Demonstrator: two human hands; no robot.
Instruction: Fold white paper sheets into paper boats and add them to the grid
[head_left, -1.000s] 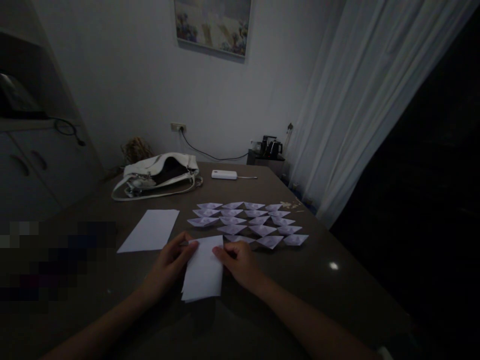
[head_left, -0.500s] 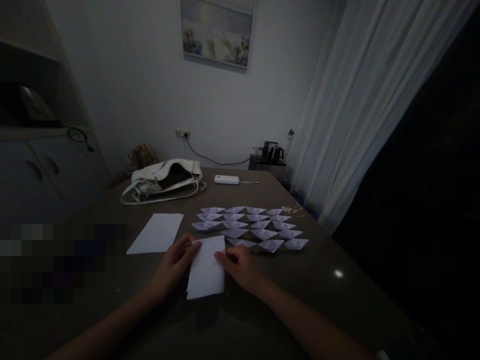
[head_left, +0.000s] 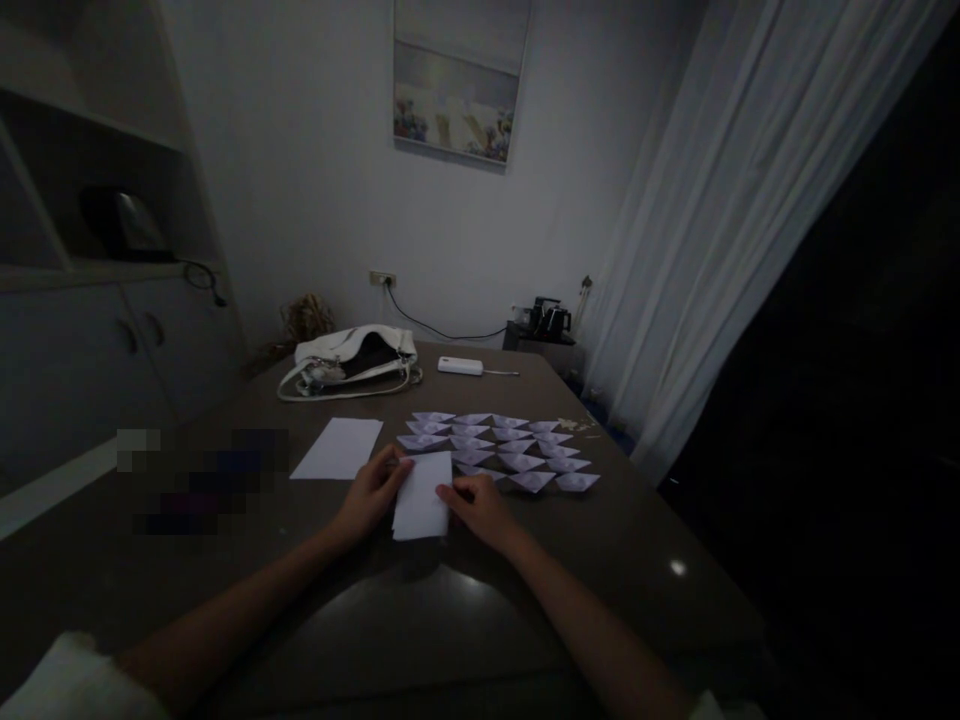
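A folded white sheet of paper (head_left: pixel 423 500) is held up between my two hands, above the near part of the table. My left hand (head_left: pixel 373 492) pinches its upper left edge. My right hand (head_left: pixel 480 508) grips the right edge, thumb on the front face and the other fingers partly hidden behind. Just beyond the hands stand several folded paper boats (head_left: pixel 520 461) in rows; the held sheet and my right hand cover some of them. Left of my left hand lies a stack of flat white paper (head_left: pixel 339 449).
A white handbag (head_left: pixel 352 360) lies at the far left of the brown table (head_left: pixel 645 590). Near the far edge is a white power bank (head_left: pixel 460 366) with a short cable. Small scraps (head_left: pixel 574 425) lie by the right edge, and a curtain (head_left: pixel 637 250) hangs beyond.
The camera view has tilted up and turned slightly left, so the table's things sit differently in the picture. Both hands keep their hold on the folded sheet, which appears shorter now.
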